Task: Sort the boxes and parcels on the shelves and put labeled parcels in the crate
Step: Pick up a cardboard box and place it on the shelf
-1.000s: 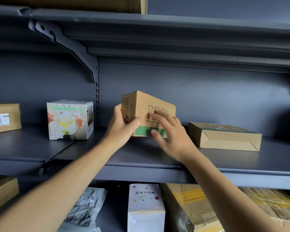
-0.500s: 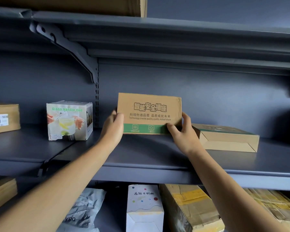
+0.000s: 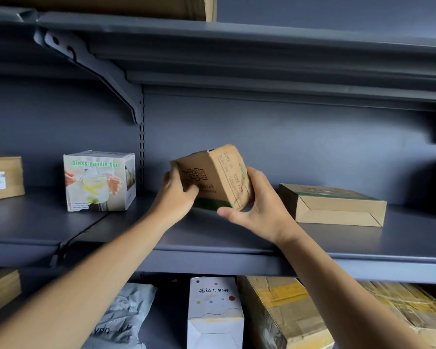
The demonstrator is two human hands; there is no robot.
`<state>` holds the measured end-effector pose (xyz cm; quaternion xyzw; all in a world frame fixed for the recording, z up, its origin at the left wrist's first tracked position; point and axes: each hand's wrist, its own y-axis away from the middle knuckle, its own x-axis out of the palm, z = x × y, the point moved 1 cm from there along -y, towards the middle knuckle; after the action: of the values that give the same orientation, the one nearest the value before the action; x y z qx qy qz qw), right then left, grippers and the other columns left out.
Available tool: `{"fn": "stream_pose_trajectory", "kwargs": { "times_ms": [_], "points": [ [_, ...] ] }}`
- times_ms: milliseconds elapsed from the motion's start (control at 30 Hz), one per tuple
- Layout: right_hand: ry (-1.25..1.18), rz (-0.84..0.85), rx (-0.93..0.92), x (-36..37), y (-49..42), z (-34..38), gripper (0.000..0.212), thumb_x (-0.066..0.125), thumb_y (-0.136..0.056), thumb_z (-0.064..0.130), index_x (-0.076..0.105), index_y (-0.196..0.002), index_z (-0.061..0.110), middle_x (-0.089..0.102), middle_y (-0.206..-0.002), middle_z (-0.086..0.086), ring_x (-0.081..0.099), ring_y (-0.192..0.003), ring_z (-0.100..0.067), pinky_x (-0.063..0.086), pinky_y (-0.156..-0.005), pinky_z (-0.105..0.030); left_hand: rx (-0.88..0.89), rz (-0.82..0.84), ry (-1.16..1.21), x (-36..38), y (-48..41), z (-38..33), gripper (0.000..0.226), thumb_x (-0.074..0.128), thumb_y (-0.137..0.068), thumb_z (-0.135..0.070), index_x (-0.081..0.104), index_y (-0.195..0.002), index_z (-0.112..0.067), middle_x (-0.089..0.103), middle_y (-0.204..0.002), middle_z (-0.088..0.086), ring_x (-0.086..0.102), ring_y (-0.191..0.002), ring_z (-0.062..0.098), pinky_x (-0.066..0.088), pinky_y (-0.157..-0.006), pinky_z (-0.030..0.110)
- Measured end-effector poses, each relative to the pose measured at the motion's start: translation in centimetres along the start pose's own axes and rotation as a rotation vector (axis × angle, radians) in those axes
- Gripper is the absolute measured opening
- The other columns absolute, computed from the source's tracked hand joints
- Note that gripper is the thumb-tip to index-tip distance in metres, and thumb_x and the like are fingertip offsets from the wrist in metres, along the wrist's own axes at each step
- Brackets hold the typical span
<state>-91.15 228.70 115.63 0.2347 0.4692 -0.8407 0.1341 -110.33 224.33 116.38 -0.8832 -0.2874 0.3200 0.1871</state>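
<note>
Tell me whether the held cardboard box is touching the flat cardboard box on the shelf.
Apart. The head view shows the held cardboard box with the right hand and grey back panel between it and the flat cardboard box.

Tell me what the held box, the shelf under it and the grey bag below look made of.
Held box: brown cardboard, matte, creased at edges, green printed band. Shelf: probably painted sheet metal, dark grey satin, folded front lip. Grey bag: likely thin plastic film, wrinkled, faint sheen.
</note>
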Motion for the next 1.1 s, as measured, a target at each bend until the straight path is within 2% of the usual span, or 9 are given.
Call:
{"fn": "stream_pose_trajectory", "kwargs": {
  "times_ms": [167,300,367,467,633,733,867,1000,1100],
  "points": [
    [0.164,-0.03,-0.083,0.2,-0.1,-0.1,0.085,0.082,-0.069,0.042,0.041,-0.138,0.016,0.05,-0.123,0.004,0.045,-0.115,-0.013,0.04,-0.094,-0.022,0.057,-0.033,0.059,0.0,0.2,-0.3,0.056,0.056,-0.096,-0.021,0.03,-0.145,-0.019,0.037,-0.143,0.008,0.045,-0.126,0.017,0.029,-0.093,0.025],
    [0.12,-0.073,0.01,0.1,-0.3,-0.2,0.068,0.078,-0.076,0.025,0.043,-0.133,0.015,0.05,-0.121,0.004,0.048,-0.11,-0.011,0.04,-0.089,-0.022,-0.08,-0.122,0.087,-0.4,-0.4,0.0,0.071,0.051,-0.098,-0.022,0.011,-0.156,-0.014,0.03,-0.155,0.011,0.045,-0.132,0.026,0.037,-0.098,0.03],
    [0.014,-0.083,0.099,-0.3,-0.4,-0.3,0.055,0.074,-0.078,0.024,0.042,-0.123,0.025,0.053,-0.118,0.006,0.052,-0.104,-0.006,0.043,-0.084,-0.019,-0.185,-0.159,0.115,-0.5,-0.6,0.1,0.064,0.046,-0.1,-0.025,0.016,-0.154,-0.009,0.038,-0.15,0.011,0.047,-0.127,0.028,0.038,-0.088,0.026],
    [-0.156,-0.103,0.166,-0.6,-0.4,-0.5,0.056,0.07,-0.084,0.011,0.037,-0.126,0.028,0.054,-0.115,0.016,0.053,-0.105,0.01,0.042,-0.083,-0.005,-0.267,-0.169,0.21,-0.7,-0.6,0.1,0.033,0.044,-0.098,-0.026,0.045,-0.126,-0.01,0.057,-0.123,0.008,0.054,-0.091,0.021,0.04,-0.065,0.028],
    [-0.141,-0.103,0.214,-0.7,-0.6,-1.6,0.075,0.067,-0.08,-0.003,0.03,-0.139,0.024,0.05,-0.125,-0.001,0.05,-0.112,-0.012,0.039,-0.081,-0.003,-0.125,-0.168,0.231,-0.9,-0.6,0.6,0.031,0.058,-0.087,-0.012,0.039,-0.111,-0.018,0.058,-0.105,-0.001,0.056,-0.09,0.015,0.043,-0.073,0.029],
    [-0.039,-0.157,0.228,-0.9,-0.7,-2.3,0.075,0.069,-0.077,-0.003,0.034,-0.135,0.03,0.046,-0.123,0.002,0.045,-0.121,-0.018,0.036,-0.095,-0.02,-0.045,-0.218,0.222,-1.0,-0.2,0.3,0.038,0.061,-0.083,-0.002,0.035,-0.106,-0.019,0.055,-0.089,-0.004,0.055,-0.079,0.011,0.041,-0.061,0.025],
    [0.071,-0.2,0.291,-1.1,-0.8,-2.7,0.069,0.068,-0.081,-0.003,0.04,-0.141,0.014,0.047,-0.131,-0.004,0.04,-0.128,-0.024,0.027,-0.096,-0.017,0.031,-0.236,0.187,-1.1,0.1,0.3,0.037,0.059,-0.081,0.003,0.036,-0.103,-0.016,0.052,-0.081,-0.007,0.053,-0.073,0.01,0.039,-0.056,0.026],
    [0.044,-0.226,0.304,-1.1,-0.7,-2.9,0.064,0.071,-0.081,0.002,0.043,-0.137,0.015,0.055,-0.123,-0.004,0.052,-0.115,-0.025,0.036,-0.09,-0.02,0.04,-0.225,0.184,-1.0,-0.1,0.5,0.036,0.058,-0.081,0.003,0.037,-0.104,-0.016,0.053,-0.082,-0.007,0.053,-0.074,0.014,0.039,-0.056,0.027],
    [-0.054,-0.216,0.307,-1.2,-0.5,-2.5,0.073,0.067,-0.085,0.0,0.029,-0.145,0.021,0.054,-0.114,0.006,0.053,-0.101,-0.014,0.037,-0.083,-0.015,0.042,-0.22,0.243,-0.9,-0.4,0.6,0.035,0.061,-0.083,-0.002,0.038,-0.104,-0.018,0.063,-0.092,0.001,0.06,-0.085,0.018,0.045,-0.066,0.028]
  ]
}}
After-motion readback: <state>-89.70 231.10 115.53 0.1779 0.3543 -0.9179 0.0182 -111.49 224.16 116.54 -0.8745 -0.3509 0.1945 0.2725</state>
